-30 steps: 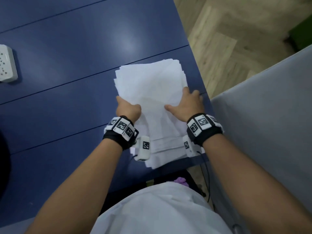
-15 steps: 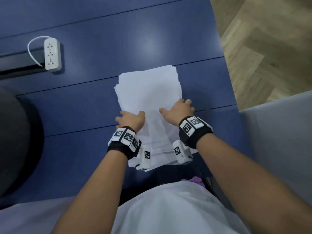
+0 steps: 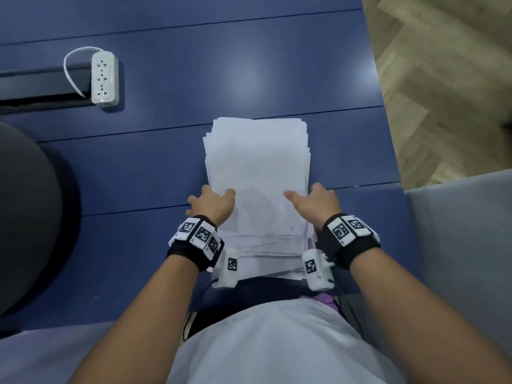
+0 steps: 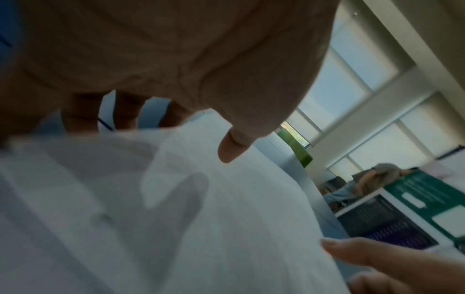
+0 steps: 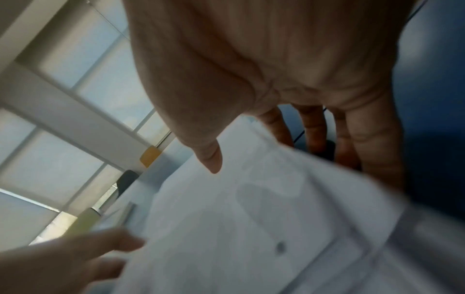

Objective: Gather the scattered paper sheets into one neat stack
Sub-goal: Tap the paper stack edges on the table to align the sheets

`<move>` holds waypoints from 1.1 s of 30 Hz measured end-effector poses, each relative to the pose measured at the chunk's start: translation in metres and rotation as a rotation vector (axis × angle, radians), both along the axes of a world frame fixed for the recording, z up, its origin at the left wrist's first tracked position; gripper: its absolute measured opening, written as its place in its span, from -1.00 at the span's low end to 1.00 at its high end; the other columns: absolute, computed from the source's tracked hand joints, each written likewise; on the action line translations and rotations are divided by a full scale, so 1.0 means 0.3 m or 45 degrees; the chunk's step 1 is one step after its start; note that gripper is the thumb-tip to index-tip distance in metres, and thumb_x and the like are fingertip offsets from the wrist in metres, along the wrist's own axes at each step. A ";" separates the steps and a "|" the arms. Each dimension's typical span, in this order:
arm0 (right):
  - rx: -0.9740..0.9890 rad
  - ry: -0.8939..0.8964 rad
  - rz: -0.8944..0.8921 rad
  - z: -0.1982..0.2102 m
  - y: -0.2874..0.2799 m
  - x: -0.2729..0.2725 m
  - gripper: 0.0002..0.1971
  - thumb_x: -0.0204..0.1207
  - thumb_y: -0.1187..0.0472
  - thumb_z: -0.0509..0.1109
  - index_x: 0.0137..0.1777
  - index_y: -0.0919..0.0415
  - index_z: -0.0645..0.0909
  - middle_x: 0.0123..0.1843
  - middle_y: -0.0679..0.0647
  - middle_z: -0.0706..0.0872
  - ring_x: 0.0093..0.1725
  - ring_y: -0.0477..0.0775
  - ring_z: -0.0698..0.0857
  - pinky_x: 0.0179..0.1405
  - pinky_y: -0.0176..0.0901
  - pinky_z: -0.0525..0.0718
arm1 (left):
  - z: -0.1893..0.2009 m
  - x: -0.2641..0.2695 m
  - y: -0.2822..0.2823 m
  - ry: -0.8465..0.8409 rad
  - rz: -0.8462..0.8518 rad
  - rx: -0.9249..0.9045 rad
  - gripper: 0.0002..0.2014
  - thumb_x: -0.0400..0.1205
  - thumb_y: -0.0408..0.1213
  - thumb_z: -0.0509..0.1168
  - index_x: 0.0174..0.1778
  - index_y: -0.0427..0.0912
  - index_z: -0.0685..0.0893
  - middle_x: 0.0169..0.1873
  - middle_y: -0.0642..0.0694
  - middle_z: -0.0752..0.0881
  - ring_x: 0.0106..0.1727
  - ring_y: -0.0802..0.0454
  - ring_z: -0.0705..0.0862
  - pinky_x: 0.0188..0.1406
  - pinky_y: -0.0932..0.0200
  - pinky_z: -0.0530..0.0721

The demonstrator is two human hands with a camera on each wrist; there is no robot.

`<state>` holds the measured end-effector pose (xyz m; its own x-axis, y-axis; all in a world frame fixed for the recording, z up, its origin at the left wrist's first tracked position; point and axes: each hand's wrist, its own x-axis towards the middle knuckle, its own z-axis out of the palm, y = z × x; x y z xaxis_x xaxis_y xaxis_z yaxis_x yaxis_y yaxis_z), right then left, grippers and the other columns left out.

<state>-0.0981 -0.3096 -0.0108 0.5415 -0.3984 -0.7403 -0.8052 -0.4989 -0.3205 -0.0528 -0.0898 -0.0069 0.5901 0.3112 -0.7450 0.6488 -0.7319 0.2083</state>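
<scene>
A stack of white paper sheets [image 3: 257, 167] lies on the blue table [image 3: 155, 167], its near end fanned into several offset edges. My left hand [image 3: 213, 202] stands against the stack's left edge and my right hand [image 3: 313, 203] against its right edge. In the left wrist view the left hand [image 4: 191, 111] has straight fingers pointing down beside the paper [image 4: 226, 218], its thumb hovering just over the top sheet. The right wrist view shows the right hand [image 5: 266, 123] the same way over the paper [image 5: 251, 228]. Neither hand curls round the sheets.
A white power strip [image 3: 104, 78] lies at the back left beside a dark slot [image 3: 41, 87] in the table. A dark rounded object [image 3: 27, 217] overlaps the table's left side. The table's right edge [image 3: 388, 139] borders wooden floor, with a grey surface [image 3: 457, 245] beyond it.
Both hands slid from the top of the sheets out to the stack's left and right edges. The stack has turned straighter and its sides are more even.
</scene>
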 end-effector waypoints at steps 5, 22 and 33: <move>-0.040 -0.071 0.000 -0.004 0.063 -0.004 -0.05 0.33 -0.40 0.50 0.51 0.30 0.40 0.49 0.23 0.46 0.48 0.28 0.51 0.41 0.10 0.58 | -0.020 -0.069 0.015 -0.132 -0.007 -0.101 -0.41 0.63 0.05 0.25 0.44 -0.29 0.36 0.34 -0.35 0.57 0.32 -0.36 0.57 0.27 -0.14 0.61; -0.036 -0.101 -0.278 -0.007 0.119 -0.004 -0.07 0.28 -0.33 0.60 0.51 0.20 0.39 0.55 0.20 0.36 0.50 0.35 0.43 0.24 0.08 0.51 | 0.029 -0.038 -0.024 -0.115 0.069 -0.192 -0.24 0.57 0.05 0.46 0.45 -0.26 0.18 0.33 -0.31 0.59 0.15 -0.26 0.60 -0.04 0.02 0.52; -0.033 -0.156 -0.221 -0.017 0.156 -0.034 -0.07 0.17 -0.35 0.60 0.43 0.19 0.44 0.41 0.16 0.54 0.38 0.28 0.58 0.26 0.14 0.66 | 0.069 -0.006 0.058 -0.292 -0.248 -0.323 -0.30 0.47 0.09 0.50 0.39 0.08 0.25 0.24 -0.18 0.46 0.11 -0.22 0.56 0.10 -0.01 0.59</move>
<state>-0.1082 -0.2630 -0.0159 0.5485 -0.5115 -0.6614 -0.8355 -0.3653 -0.4103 -0.0545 -0.0723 0.0136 0.7798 -0.0003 -0.6261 0.4188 -0.7431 0.5219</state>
